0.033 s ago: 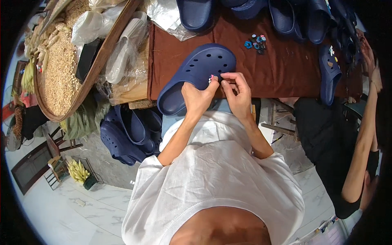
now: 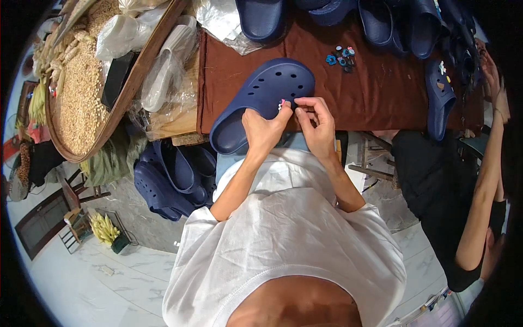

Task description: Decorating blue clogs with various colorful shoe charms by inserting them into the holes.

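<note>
A navy clog (image 2: 256, 90) with vent holes lies slanted across the table edge in front of me, its toe to the upper right. My left hand (image 2: 265, 129) is closed in a pinch beside its side wall, with a small pink-and-white shoe charm (image 2: 281, 104) at the thumb tip. Just to the right, my right hand (image 2: 317, 124) has thumb and index finger curled toward each other against the clog's edge. What those fingertips hold, if anything, is too small to make out.
Loose shoe charms (image 2: 341, 56) lie on the brown cloth (image 2: 381, 98). More navy clogs (image 2: 425, 27) line the far side, and others (image 2: 169, 174) are piled below left. A decorated clog (image 2: 440, 101) sits near a co-worker's arm (image 2: 485, 191). A grain-filled tray (image 2: 81, 103) stands left.
</note>
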A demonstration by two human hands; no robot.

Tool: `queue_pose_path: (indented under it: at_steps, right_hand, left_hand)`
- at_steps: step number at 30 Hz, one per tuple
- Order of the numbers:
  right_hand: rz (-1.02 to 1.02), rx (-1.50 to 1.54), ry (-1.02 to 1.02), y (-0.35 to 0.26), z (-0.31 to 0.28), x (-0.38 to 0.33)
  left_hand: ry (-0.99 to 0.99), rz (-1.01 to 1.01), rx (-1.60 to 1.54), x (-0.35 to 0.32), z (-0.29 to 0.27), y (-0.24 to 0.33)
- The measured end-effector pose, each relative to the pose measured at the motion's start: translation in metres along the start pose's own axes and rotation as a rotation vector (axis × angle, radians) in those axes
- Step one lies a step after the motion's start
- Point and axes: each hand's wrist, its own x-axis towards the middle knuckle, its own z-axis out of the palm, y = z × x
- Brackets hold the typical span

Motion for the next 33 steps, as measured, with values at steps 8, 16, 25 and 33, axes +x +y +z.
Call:
queue_pose_path:
  at_steps: [8, 16, 25, 33]
  right_hand:
    - [-0.104, -0.139, -0.002, -0.008, 0.002, -0.008]
    - [-0.228, -0.216, -0.004, -0.011, 0.009, -0.012]
    - [-0.361, -0.355, -0.007, -0.001, 0.002, -0.004]
    - [-0.288, -0.581, 0.238, 0.016, -0.048, 0.025]
  left_hand:
    - [-0.019, 0.003, -0.044, -0.001, 0.001, -0.002]
    - [-0.187, -0.23, -0.38, -0.009, -0.016, 0.014]
    - [-0.266, -0.462, -0.555, -0.008, -0.021, 0.003]
    - [-0.232, -0.48, -0.558, -0.006, -0.021, 0.002]
